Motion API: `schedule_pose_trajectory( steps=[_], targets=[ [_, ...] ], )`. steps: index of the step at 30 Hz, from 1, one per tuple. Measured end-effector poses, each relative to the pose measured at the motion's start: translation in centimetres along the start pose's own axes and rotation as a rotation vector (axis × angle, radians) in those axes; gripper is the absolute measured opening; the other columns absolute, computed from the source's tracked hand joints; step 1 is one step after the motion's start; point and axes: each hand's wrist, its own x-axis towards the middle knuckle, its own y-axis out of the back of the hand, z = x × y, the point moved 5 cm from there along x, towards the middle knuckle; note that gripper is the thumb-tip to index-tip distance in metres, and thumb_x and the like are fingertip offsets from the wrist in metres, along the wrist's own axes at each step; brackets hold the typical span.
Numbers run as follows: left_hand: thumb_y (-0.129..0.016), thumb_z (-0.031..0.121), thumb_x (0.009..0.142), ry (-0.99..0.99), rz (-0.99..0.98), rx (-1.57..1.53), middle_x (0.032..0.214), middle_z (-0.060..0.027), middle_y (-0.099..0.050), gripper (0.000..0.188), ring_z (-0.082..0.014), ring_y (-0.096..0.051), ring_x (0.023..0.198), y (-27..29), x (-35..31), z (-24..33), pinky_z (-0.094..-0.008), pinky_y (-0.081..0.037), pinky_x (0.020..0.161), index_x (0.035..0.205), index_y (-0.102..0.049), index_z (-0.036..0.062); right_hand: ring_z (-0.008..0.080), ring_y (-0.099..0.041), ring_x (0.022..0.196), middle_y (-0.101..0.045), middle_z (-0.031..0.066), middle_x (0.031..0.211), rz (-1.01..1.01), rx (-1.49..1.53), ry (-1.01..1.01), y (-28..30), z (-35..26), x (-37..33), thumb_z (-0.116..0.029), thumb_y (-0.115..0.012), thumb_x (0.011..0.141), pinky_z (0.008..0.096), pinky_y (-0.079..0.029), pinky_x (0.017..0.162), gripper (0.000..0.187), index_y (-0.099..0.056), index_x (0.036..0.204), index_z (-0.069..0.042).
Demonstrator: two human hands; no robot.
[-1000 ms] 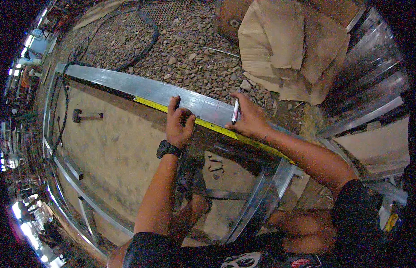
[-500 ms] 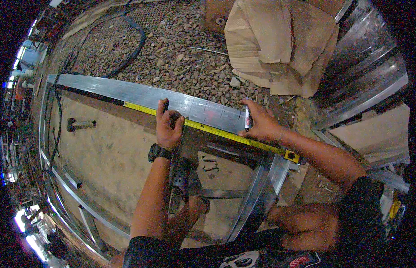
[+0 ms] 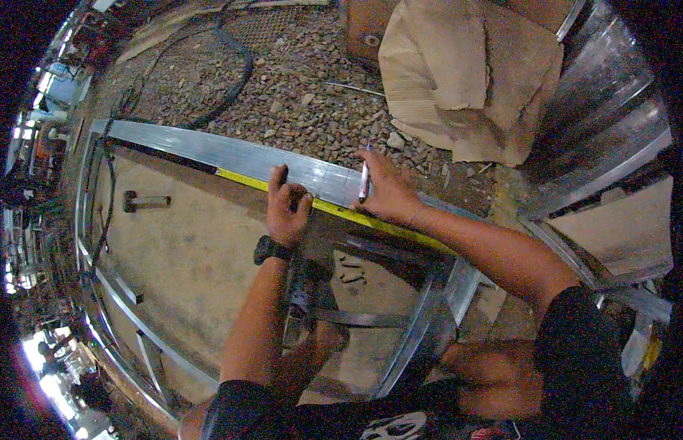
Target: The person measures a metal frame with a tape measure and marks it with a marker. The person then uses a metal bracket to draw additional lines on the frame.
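A long silver metal bar [image 3: 209, 147] runs from the far left toward the right, with short marks across its top face. Along its near edge lies the extended yellow blade of a tape measure [image 3: 245, 180]. My left hand [image 3: 289, 211], with a black watch at the wrist, is closed around the blade at the bar's edge, its fingers curled over the metal. Between the fingers and thumb of my right hand [image 3: 391, 189] is a white marker [image 3: 365, 180], held upright over the bar. My right forearm hides the tape's case.
Gravel [image 3: 297, 110] covers the ground beyond the bar, with a dark cable [image 3: 242, 66] on it. Brown cardboard [image 3: 451, 88] lies at the far right beside metal sheeting [image 3: 598, 95]. A hammer-like tool [image 3: 147, 201] rests inside the metal frame [image 3: 165, 339].
My right hand has moved left along the bar with the marker, closer to my left hand. The tape's case has gone behind my forearm. The whole view has shifted slightly.
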Motion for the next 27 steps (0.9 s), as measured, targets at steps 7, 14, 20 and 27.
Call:
schedule_pose_trajectory(
  steps=[7,14,20,27],
  targets=[
    [-0.072,0.006,0.083,-0.009,0.019,-0.041,0.154,-0.0282,-0.034,0.016,-0.0417,-0.037,0.143,-0.8,0.0,0.3,-0.0448,-0.035,0.114,0.096,-0.063,0.0000,0.0381,-0.032,0.145,-0.036,0.0178,0.154,-0.052,0.189,0.122,-0.8,5.9,-0.4,-0.042,-0.093,0.060,0.0686,-0.019,0.114,0.118,-0.026,0.153,-0.015],
    [-0.072,0.005,0.085,-0.036,0.031,-0.062,0.154,-0.0260,-0.035,0.016,-0.0392,-0.038,0.142,-1.2,0.1,0.1,-0.0430,-0.037,0.113,0.098,-0.064,0.0011,0.0394,-0.025,0.149,-0.029,0.0188,0.160,-0.224,-0.091,-0.136,6.3,10.1,-7.7,-0.043,-0.092,0.062,0.0670,-0.015,0.117,0.119,-0.023,0.155,-0.015],
    [-0.073,0.004,0.083,-0.031,0.062,-0.046,0.153,-0.0245,-0.038,0.014,-0.0387,-0.036,0.144,-0.7,-0.2,-1.3,-0.0446,-0.033,0.116,0.094,-0.064,0.0025,0.0398,-0.026,0.148,-0.030,0.0190,0.159,-0.306,-0.169,-0.117,8.6,9.8,-9.4,-0.040,-0.090,0.064,0.0672,-0.015,0.117,0.115,-0.024,0.154,-0.016],
    [-0.074,0.005,0.083,-0.013,0.067,-0.136,0.152,-0.0256,-0.040,0.016,-0.0395,-0.035,0.144,-0.4,-0.4,-0.9,-0.0449,-0.033,0.116,0.094,-0.064,0.0025,0.0410,-0.032,0.145,-0.035,0.0195,0.156,-0.277,-0.070,-0.122,7.0,7.6,-7.9,-0.039,-0.088,0.068,0.0649,-0.017,0.116,0.108,-0.026,0.153,-0.017]
  ],
)
